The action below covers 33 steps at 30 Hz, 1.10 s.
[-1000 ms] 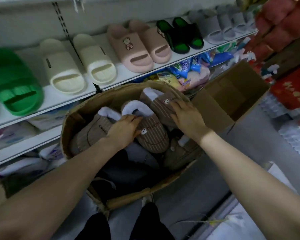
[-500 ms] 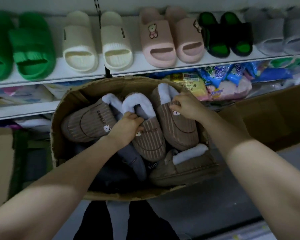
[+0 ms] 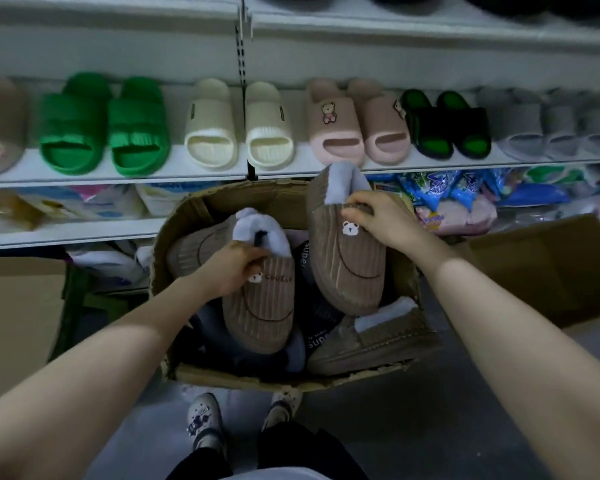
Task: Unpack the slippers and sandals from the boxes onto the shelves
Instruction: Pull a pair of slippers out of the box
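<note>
Two brown ribbed plush slippers w/ pale fleece lining and a small white bear patch each. The left slipper (image 3: 260,306) lies toe toward the camera in the cardboard box (image 3: 174,237), resting on dark footwear there; "cookie"-type lettering beside its bear, too blurred to read for sure. The right slipper (image 3: 347,258) is tilted, heel end raised above the box's far rim, just below the front edge of the shelf (image 3: 222,171). A third brown slipper (image 3: 371,337) lies on its side at the box's near right corner.

Left hand (image 3: 229,268) reaches in from lower left, forearm stretched out, fingers (image 3: 257,254) curled over the collar of the left slipper, pinching it at the lining. Right hand (image 3: 378,220) comes from lower right, fingers clenched on the upper edge of the right slipper by its bear patch, holding it.

The shelf carries pairs of slides: green (image 3: 104,129), cream (image 3: 238,128), pink w/ bear (image 3: 357,124), black-green (image 3: 447,126).
</note>
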Tool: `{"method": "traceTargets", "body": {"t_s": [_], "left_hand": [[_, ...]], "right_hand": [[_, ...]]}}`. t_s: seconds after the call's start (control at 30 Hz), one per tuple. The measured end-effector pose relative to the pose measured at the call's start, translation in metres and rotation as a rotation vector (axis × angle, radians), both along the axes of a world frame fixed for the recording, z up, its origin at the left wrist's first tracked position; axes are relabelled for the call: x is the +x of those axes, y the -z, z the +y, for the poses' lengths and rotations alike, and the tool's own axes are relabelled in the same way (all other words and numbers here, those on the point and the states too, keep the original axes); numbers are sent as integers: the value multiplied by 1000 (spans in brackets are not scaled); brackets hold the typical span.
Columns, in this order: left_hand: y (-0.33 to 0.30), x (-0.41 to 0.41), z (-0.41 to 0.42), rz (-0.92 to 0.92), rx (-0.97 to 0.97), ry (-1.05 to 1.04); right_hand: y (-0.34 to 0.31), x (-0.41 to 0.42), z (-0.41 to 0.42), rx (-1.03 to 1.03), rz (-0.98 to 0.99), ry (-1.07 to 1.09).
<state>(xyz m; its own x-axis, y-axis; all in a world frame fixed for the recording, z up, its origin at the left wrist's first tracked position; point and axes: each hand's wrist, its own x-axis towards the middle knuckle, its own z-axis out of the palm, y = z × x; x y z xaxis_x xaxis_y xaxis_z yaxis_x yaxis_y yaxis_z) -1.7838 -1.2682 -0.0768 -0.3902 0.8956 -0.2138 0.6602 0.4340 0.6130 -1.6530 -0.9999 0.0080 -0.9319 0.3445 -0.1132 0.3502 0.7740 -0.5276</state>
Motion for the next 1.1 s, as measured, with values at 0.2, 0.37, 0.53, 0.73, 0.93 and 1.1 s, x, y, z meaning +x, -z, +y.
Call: {"method": "traceTargets", "body": {"t_s": [0.2,0.37,0.53,0.73,0.93,1.1], "left_hand": [[-45,8,-8,-334,187,-315],[-70,21,-16,-820,269,-393],[-44,30,-35,-831,236,-430],[-22,36,-54,-878,151,-456],[-17,20,-65,-927,116,-435],[-20,4,-74,-977,184,-468]], "right_hand": [[-27,-19,-53,-94,175,92],[-36,-34,-98,-162,247,125],[-18,13,-83,54,212,235],[57,100,-85,238,-902,83],[60,98,-108,364,-938,-22],[12,81,-96,514,-801,-118]]}}
